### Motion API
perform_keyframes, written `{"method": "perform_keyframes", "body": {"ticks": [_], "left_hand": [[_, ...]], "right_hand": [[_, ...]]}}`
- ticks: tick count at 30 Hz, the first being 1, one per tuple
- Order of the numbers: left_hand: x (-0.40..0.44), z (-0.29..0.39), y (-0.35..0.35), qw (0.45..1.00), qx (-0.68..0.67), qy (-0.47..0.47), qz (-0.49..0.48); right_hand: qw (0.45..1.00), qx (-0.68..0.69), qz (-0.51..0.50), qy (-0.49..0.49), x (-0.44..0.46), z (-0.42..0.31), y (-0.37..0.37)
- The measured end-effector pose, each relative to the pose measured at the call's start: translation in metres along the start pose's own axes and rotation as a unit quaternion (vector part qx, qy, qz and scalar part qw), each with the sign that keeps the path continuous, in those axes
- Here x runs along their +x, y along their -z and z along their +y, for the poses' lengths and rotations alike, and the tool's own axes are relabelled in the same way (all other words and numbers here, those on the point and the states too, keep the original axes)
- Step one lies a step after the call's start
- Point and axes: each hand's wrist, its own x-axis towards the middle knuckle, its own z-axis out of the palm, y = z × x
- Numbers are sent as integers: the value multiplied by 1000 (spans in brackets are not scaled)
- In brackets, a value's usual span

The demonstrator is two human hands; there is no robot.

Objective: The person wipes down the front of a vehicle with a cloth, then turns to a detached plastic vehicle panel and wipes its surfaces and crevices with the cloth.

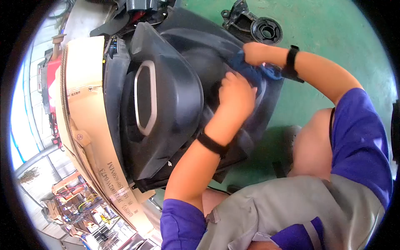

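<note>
A crumpled dark blue cloth (249, 71) lies bunched between my hands, over a large black molded plastic panel (200, 62). My right hand (259, 54) is closed on the cloth's upper part, and a loose end trails toward my wrist. My left hand (237, 93), just below, has its fingers curled at the cloth's near edge; its fingertips are partly hidden. Left of both hands, on the same dark parts, rests a black plastic cover (177, 96) with a grey-rimmed elongated opening (146, 98).
A black round-hubbed part (266, 31) sits on the green floor (321, 29) beyond my right hand. Printed cardboard (89, 112) stands along the left side. Cluttered shelves with tools (100, 212) appear at lower left. My bent knee (312, 146) is close by on the right.
</note>
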Motion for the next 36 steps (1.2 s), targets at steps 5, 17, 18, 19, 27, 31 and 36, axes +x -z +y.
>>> {"method": "perform_keyframes", "body": {"ticks": [5,17,18,19,27,31,36], "left_hand": [[58,-22,-9,991,-48,121,-42],[24,-3,-13,997,66,36,30],[18,0,-16,994,93,27,41],[11,2,-14,994,103,20,34],[0,-5,-10,999,26,29,33],[7,-7,-19,995,6,57,76],[26,-29,-27,991,3,122,61]], "right_hand": [[976,112,172,74,78,6,4],[996,-16,-82,39,20,-17,13],[996,48,-66,23,0,-20,14],[995,62,-75,22,-8,-21,15],[972,-77,113,193,-1,-29,-5],[950,-117,155,243,39,-57,-5],[956,-68,207,196,85,-56,-8]]}}
